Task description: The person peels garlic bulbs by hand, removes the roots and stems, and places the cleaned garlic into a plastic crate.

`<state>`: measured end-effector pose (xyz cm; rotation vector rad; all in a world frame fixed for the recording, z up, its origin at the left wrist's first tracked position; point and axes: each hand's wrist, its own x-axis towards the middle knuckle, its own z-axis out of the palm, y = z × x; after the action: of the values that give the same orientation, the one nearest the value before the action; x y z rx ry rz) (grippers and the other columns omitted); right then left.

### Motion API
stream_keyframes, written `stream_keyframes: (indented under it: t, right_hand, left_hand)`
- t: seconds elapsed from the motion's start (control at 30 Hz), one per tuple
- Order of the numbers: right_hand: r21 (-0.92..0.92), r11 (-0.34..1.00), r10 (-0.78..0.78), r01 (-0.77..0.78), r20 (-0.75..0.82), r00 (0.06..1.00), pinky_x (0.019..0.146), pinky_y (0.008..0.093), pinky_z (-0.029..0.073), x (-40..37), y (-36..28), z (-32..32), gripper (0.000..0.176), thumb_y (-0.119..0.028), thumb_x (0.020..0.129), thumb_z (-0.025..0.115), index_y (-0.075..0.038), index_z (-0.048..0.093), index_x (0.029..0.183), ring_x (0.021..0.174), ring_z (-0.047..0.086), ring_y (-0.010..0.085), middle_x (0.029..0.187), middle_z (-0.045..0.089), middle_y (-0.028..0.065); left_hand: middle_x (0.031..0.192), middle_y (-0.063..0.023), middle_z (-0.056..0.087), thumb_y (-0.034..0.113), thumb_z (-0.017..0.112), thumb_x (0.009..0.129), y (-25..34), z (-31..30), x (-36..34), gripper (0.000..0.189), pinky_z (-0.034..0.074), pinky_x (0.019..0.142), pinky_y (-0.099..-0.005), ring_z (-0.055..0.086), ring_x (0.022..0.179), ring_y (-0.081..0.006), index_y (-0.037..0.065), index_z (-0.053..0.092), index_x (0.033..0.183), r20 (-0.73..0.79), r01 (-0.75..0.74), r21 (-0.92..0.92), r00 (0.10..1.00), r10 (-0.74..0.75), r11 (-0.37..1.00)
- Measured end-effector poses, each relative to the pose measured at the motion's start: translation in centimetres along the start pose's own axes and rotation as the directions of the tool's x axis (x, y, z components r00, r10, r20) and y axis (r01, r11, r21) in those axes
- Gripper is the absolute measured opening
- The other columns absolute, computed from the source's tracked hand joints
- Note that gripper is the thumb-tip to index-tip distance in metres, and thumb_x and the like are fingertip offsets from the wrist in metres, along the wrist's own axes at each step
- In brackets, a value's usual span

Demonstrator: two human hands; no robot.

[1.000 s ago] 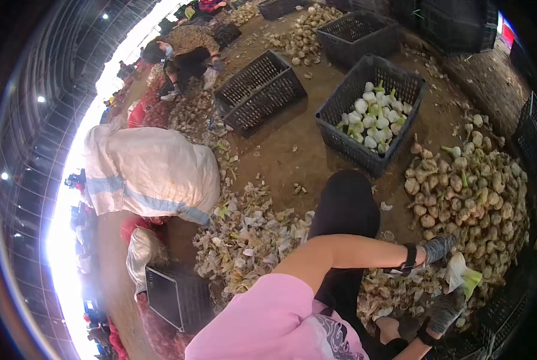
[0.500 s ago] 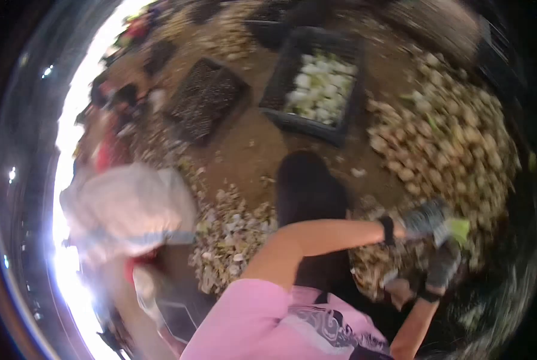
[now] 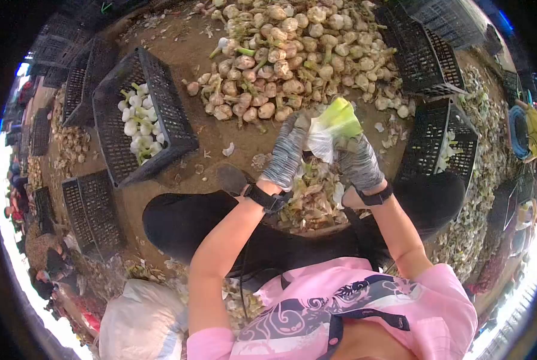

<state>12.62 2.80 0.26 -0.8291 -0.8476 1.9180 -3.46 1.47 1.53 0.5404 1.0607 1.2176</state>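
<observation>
Between my two gloved hands is a garlic bulb [image 3: 333, 129] with a pale green stem pointing up and loose white skin hanging down. My left hand [image 3: 287, 153] wraps the bulb's left side, and my right hand [image 3: 359, 161] closes on its right side. Both wear grey striped gloves with dark bands at the wrists. Just beyond them lies a large pile of untrimmed garlic [image 3: 292, 60]. Peeled skins and scraps [image 3: 313, 201] lie on the ground below my hands, between my legs.
A black crate [image 3: 181, 129] of clean white garlic stands at left, with an overturned-looking crate [image 3: 94, 210] below it. More black crates [image 3: 421, 54] stand at right, one [image 3: 427, 141] holding some garlic. A white sack [image 3: 142, 321] is at lower left. People sit far left.
The head view has swung round, so the garlic pile now lies straight ahead and the white-garlic crate at left. The hands appear centred, still holding the green-stemmed bulb.
</observation>
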Motion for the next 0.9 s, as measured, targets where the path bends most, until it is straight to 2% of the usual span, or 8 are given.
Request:
stream_keyframes:
  t: [0.3, 0.33, 0.37, 0.43, 0.47, 0.63, 0.7, 0.9]
  right_hand:
    - [0.484, 0.872, 0.117, -0.073, -0.061, 0.991, 0.077, 0.0294, 0.048, 0.8, -3.0, 1.1, 0.034, -0.012, 0.078, 0.054, 0.004, 0.051, 0.107, 0.087, 0.058, 0.0184, 0.098, 0.059, 0.01]
    - [-0.002, 0.995, -0.099, 0.1, -0.183, 0.978, 0.076, 0.028, 0.048, 0.6, -2.2, 0.9, 0.03, -0.012, 0.078, 0.053, 0.003, 0.052, 0.105, 0.087, 0.058, 0.0169, 0.096, 0.059, 0.0093]
    - [-0.003, 0.994, -0.106, 0.108, -0.189, 0.976, 0.076, 0.028, 0.048, 0.7, -2.2, 0.6, 0.03, -0.012, 0.078, 0.053, 0.003, 0.052, 0.105, 0.087, 0.058, 0.0169, 0.096, 0.059, 0.0093]
    - [0.414, 0.91, 0.056, -0.007, -0.106, 0.993, 0.077, 0.0268, 0.047, 1.1, -2.5, 0.0, 0.028, -0.01, 0.079, 0.052, 0.002, 0.052, 0.105, 0.088, 0.057, 0.0162, 0.096, 0.058, 0.0079]
    - [0.153, 0.986, -0.031, 0.061, -0.191, 0.981, 0.077, 0.0261, 0.046, 1.2, -2.2, -0.1, 0.027, -0.011, 0.08, 0.053, 0.001, 0.053, 0.104, 0.087, 0.056, 0.0155, 0.096, 0.058, 0.0069]
    - [0.376, 0.916, -0.097, 0.139, -0.128, 0.987, 0.076, 0.0259, 0.045, 0.5, -2.0, -0.1, 0.023, -0.013, 0.082, 0.053, -0.002, 0.053, 0.102, 0.085, 0.055, 0.0128, 0.094, 0.057, 0.0038]
    - [-0.266, 0.927, -0.315, 0.265, -0.164, 0.935, 0.076, 0.0264, 0.044, -0.1, -1.1, -0.2, 0.021, -0.014, 0.083, 0.052, -0.003, 0.054, 0.102, 0.084, 0.054, 0.0127, 0.092, 0.058, 0.0025]
    - [-0.428, 0.882, -0.251, 0.197, -0.075, 0.965, 0.073, 0.0252, 0.044, -1.3, 1.1, 0.0, 0.025, -0.019, 0.084, 0.052, -0.001, 0.055, 0.1, 0.081, 0.054, 0.0098, 0.088, 0.058, 0.0025]
  left_hand:
    - [0.076, -0.0036, 0.061, 0.052, 0.054, 0.079, 2.0, -0.9, 0.1, 0.053, 0.048, 0.044, -0.018, 0.057, 0.056, -0.0084, 0.003, 0.056, 0.099, 0.208, 0.346, -0.34, 0.934, -0.289, 0.874]
    - [0.075, -0.0028, 0.06, 0.051, 0.055, 0.078, 2.3, -0.7, 0.1, 0.053, 0.046, 0.043, -0.0167, 0.055, 0.055, -0.0074, 0.003, 0.056, 0.099, 0.226, 0.315, -0.314, 0.941, -0.252, 0.896]
    - [0.075, -0.002, 0.059, 0.051, 0.056, 0.078, 2.5, -0.5, 0.2, 0.052, 0.044, 0.042, -0.0153, 0.053, 0.053, -0.0064, 0.003, 0.056, 0.099, 0.246, 0.281, -0.287, 0.946, -0.213, 0.916]
    - [0.076, -0.0001, 0.058, 0.05, 0.059, 0.076, 1.4, -1.1, 0.9, 0.051, 0.044, 0.049, -0.0166, 0.051, 0.056, -0.006, 0.005, 0.056, 0.1, 0.211, 0.283, -0.286, 0.95, -0.228, 0.916]
    - [0.08, -0.0014, 0.059, 0.044, 0.061, 0.077, 0.9, -1.5, 1.2, 0.049, 0.045, 0.05, -0.017, 0.054, 0.062, -0.0066, 0.005, 0.054, 0.104, 0.182, 0.178, -0.228, 0.974, -0.138, 0.957]
    - [0.088, -0.0057, 0.061, 0.025, 0.07, 0.073, 1.1, -1.6, 2.1, 0.036, 0.046, 0.065, -0.0259, 0.056, 0.077, -0.0132, 0.004, 0.059, 0.1, 0.078, -0.284, 0.549, 0.954, 0.29, 0.786]
    - [0.083, -0.0049, 0.061, 0.021, 0.071, 0.071, 0.4, -1.5, 1.9, 0.031, 0.044, 0.063, -0.0271, 0.055, 0.072, -0.0123, 0.001, 0.061, 0.093, 0.056, -0.256, 0.593, 0.959, 0.279, 0.764]
    - [0.085, -0.0032, 0.061, 0.01, 0.064, 0.078, -0.3, -0.4, 1.2, 0.021, 0.044, 0.063, -0.022, 0.054, 0.07, -0.0091, 0.002, 0.059, 0.096, -0.267, -0.051, 0.115, 0.96, 0.08, 0.992]
